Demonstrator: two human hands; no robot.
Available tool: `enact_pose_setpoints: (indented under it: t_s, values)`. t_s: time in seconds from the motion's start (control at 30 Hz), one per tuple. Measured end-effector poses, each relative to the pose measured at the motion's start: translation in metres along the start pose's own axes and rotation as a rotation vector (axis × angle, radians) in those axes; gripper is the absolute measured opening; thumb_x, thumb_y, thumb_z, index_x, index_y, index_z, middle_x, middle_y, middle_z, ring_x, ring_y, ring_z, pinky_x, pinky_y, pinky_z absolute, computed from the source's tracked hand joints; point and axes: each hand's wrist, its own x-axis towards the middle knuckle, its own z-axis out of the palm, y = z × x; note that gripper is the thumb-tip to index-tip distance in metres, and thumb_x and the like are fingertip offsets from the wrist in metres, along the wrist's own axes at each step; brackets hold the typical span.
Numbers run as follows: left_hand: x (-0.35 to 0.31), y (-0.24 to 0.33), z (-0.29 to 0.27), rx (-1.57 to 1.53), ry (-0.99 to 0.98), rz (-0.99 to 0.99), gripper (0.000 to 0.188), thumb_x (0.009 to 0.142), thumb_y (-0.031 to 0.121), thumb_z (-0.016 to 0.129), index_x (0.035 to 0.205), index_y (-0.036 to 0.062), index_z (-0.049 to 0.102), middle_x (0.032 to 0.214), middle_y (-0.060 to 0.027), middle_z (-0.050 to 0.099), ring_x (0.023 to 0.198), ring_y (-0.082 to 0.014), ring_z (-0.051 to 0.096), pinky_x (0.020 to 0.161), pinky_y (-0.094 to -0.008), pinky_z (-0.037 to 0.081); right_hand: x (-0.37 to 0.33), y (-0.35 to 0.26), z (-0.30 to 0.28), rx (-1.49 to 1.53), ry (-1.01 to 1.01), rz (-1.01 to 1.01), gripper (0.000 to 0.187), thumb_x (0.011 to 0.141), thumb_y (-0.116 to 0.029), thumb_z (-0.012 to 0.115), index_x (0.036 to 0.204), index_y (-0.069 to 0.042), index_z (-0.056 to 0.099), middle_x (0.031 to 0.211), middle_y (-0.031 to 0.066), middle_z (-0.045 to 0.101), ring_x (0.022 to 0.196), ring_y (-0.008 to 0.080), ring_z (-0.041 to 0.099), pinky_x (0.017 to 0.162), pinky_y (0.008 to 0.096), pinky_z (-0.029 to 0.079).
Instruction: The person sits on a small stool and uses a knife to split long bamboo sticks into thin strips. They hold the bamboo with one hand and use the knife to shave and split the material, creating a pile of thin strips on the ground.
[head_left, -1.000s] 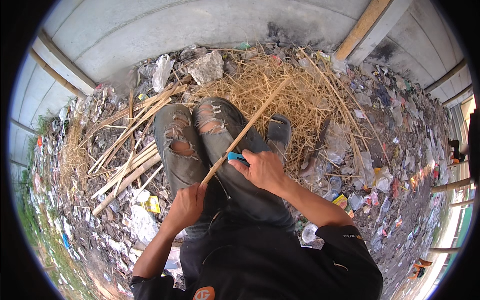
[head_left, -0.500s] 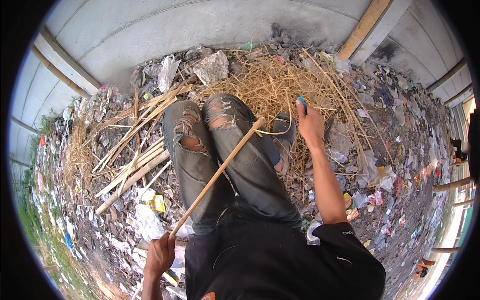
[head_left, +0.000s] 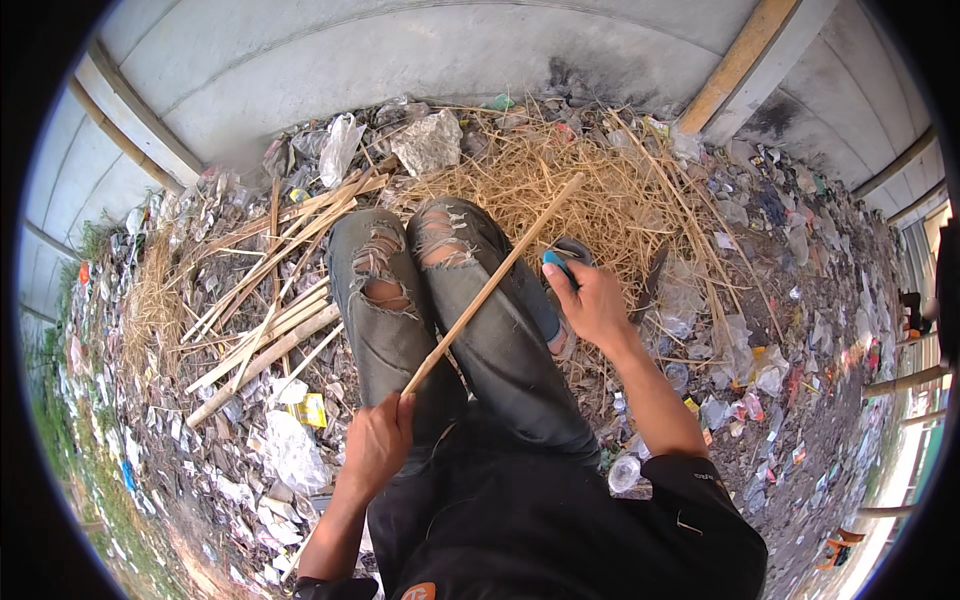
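My left hand [head_left: 380,440] is closed around the lower end of a long, thin strip of split bamboo [head_left: 490,285]. The strip slants up and to the right across my thighs, its far end over the straw-like shavings [head_left: 530,165]. My right hand [head_left: 598,305] is closed on a small tool with a blue and black handle [head_left: 557,262], just right of the strip and apart from it. Whether the tool has a blade I cannot make out. Close to that hand lies a dark narrow piece [head_left: 652,283]. My knees, in torn dark trousers [head_left: 385,330], are bent below the strip.
Several bamboo strips and a thicker pole [head_left: 262,365] lie on the litter to the left. A pale rock [head_left: 428,141] sits near the grey wall [head_left: 400,55]. Plastic scraps cover the ground, with a clear cup [head_left: 625,474] by my right sleeve.
My left hand has moved up and right, carrying the bamboo strip with it. My right hand has come down and leftward with the blue-handled tool. A curled shaving by the strip's end no longer shows.
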Motion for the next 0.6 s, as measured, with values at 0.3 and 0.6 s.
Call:
enact_pose_setpoints:
  t_s: [0.3, 0.6]
  values:
    - [0.05, 0.045, 0.013, 0.065, 0.026, 0.038, 0.037, 0.107, 0.032, 0.053, 0.084, 0.004, 0.06, 0.067, -0.0285, 0.064, 0.067, -0.0524, 0.064, 0.062, -0.0605, 0.052, -0.02, -0.021, 0.044, -0.101, -0.174, -0.123, 0.064, 0.102, -0.057, 0.053, 0.071, -0.002, 0.062, 0.052, 0.0204, 0.057, 0.054, 0.0438, 0.062, 0.052, 0.0511, 0.05]
    - [0.027, 0.03, 0.005, 0.031, 0.0, 0.024, 0.033, 0.106, 0.022, 0.054, 0.082, -0.0002, 0.055, 0.064, -0.0301, 0.059, 0.065, -0.0535, 0.06, 0.057, -0.0595, 0.045, -0.023, -0.023, 0.049, -0.228, -0.144, -0.246, 0.06, 0.1, -0.06, 0.055, 0.075, -0.007, 0.065, 0.052, 0.0155, 0.059, 0.051, 0.0399, 0.063, 0.049, 0.0486, 0.05]
